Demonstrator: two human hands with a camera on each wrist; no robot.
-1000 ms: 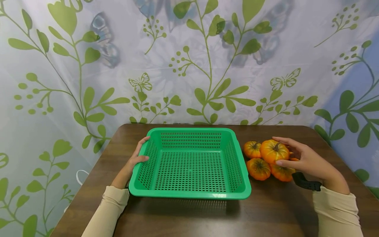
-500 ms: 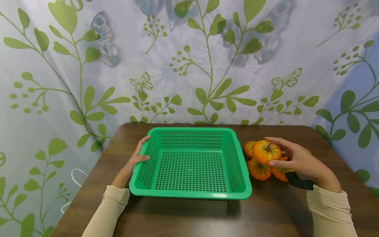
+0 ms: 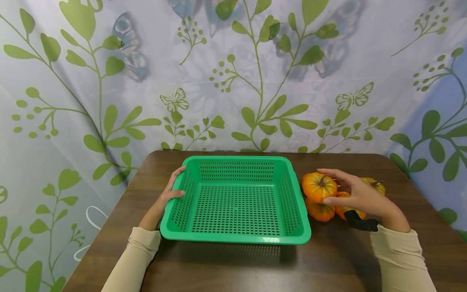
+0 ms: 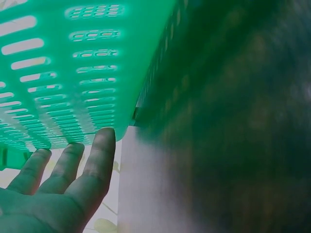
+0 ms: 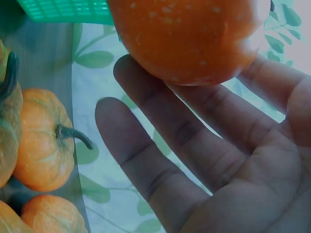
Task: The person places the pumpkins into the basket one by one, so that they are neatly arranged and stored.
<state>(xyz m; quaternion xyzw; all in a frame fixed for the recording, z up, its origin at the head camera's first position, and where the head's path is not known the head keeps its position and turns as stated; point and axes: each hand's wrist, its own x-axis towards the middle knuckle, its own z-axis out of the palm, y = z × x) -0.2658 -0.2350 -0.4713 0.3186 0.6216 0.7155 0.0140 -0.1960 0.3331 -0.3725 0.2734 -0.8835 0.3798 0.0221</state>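
Observation:
A green plastic basket (image 3: 235, 211) with slotted walls stands in the middle of the table, nothing in it. My left hand (image 3: 167, 199) grips its left rim, thumb over the inside; in the left wrist view, fingers (image 4: 97, 165) lie against the outer wall (image 4: 58, 107). My right hand (image 3: 359, 195) holds a small orange pumpkin (image 3: 319, 187) between thumb and fingers, just right of the basket. In the right wrist view the raised pumpkin (image 5: 189, 39) sits at the fingertips. Beneath and behind the hand are more pumpkins (image 3: 320, 211), partly hidden.
Another pumpkin (image 3: 373, 184) lies right of my right hand, near the back of the brown table (image 3: 233, 275). A leaf-patterned cloth (image 3: 219, 73) hangs behind the table. At the left edge a white cable (image 3: 87, 217) shows.
My right hand has carried the pumpkin left, closer to the basket's right rim, uncovering a pumpkin at the right. The left hand and basket have stayed in place.

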